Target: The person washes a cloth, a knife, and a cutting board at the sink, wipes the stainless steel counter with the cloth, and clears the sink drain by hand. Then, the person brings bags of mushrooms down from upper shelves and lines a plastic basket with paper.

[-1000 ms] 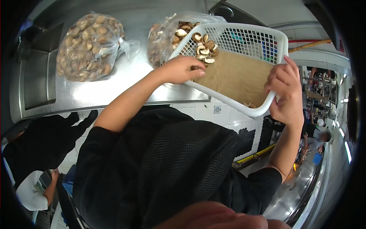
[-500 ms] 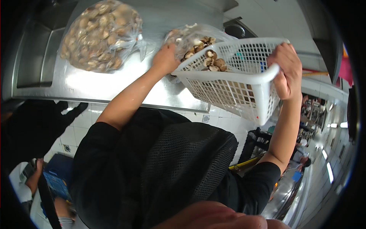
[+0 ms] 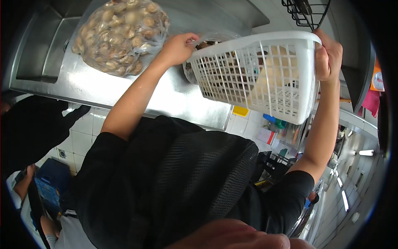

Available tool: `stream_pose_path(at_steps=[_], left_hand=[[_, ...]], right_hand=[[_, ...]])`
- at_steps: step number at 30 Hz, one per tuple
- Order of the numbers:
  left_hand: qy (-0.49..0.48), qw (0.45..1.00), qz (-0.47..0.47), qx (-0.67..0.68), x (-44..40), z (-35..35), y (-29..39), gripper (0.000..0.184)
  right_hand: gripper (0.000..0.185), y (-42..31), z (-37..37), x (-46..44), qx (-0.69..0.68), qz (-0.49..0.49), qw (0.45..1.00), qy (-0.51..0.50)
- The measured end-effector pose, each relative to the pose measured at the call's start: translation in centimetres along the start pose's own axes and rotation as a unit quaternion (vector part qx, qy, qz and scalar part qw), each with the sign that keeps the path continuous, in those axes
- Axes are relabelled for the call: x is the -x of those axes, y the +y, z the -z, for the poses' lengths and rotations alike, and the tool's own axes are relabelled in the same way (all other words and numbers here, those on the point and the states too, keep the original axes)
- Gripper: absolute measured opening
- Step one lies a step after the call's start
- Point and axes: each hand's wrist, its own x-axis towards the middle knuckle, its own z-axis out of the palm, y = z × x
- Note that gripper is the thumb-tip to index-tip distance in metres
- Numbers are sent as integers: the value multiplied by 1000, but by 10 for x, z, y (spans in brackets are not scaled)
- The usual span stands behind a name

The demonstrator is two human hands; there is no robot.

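Observation:
My right hand (image 3: 329, 57) grips the right end of a white plastic basket (image 3: 310, 79) at its rim. The basket is raised and tilted, its low left end over a clear plastic bag (image 3: 190, 74). Dark shapes show through the basket's holes on the left. My left hand (image 3: 179, 49) is closed on the edge of this bag, beside the basket's left end. A few brown mushrooms (image 3: 206, 44) show at the bag's mouth; the basket hides most of the bag. Left of my left hand, a full clear bag of mushrooms (image 3: 118, 39) lies on the metal counter.
The steel counter (image 3: 89, 89) runs along in front of me, with a sink basin (image 3: 39, 54) at its left. A person in dark clothes (image 3: 33, 133) stands at left, near a blue crate (image 3: 52, 186). A black wire rack (image 3: 306, 12) hangs at upper right.
The basket has tipped further, so its outer side faces me and the mushrooms at its opening are mostly hidden. My right hand has moved up and to the right; my left hand stays by the bag.

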Motion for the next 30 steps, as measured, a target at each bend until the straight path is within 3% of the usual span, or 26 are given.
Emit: stream_pose_path(at_steps=[3,4,5,7,9,12,14,15,17,18,23,25,30], left_hand=[[9,991,-54,123,4,-2,-7,32],[-7,988,-58,141,11,-1,-3,51],[-6,988,-56,145,12,-5,-4,51],[-21,970,41,238,14,-14,-6,61],[22,965,11,260,11,-19,-14,66],[26,975,-12,222,6,-26,-23,59],[-27,983,-125,134,9,-30,-18,52],[-25,983,-125,134,10,-27,-9,52],[-117,940,66,312,8,-16,20,38],[-93,920,131,356,3,-17,25,31],[-24,934,94,344,-23,-31,14,22],[1,901,88,425,-16,-28,27,20],[45,833,50,550,-9,-41,33,21]], right_hand=[[31,4,-9,-14,-2,18,996,-84],[33,4,-7,-18,-2,15,996,-84],[34,13,-4,-19,14,34,998,-51],[34,8,2,-19,3,8,1000,-5],[33,0,-3,-20,7,49,999,-20],[35,6,0,-16,-6,4,998,-65],[35,8,5,-15,-9,0,998,-67],[35,6,4,-14,-10,2,998,-67],[35,2,2,-10,-19,23,997,-72],[36,4,2,-8,-17,14,997,-74],[39,-1,4,-8,31,58,997,-31],[41,-1,7,-8,-6,-41,996,-85],[44,1,6,-14,-41,-10,993,-108]])
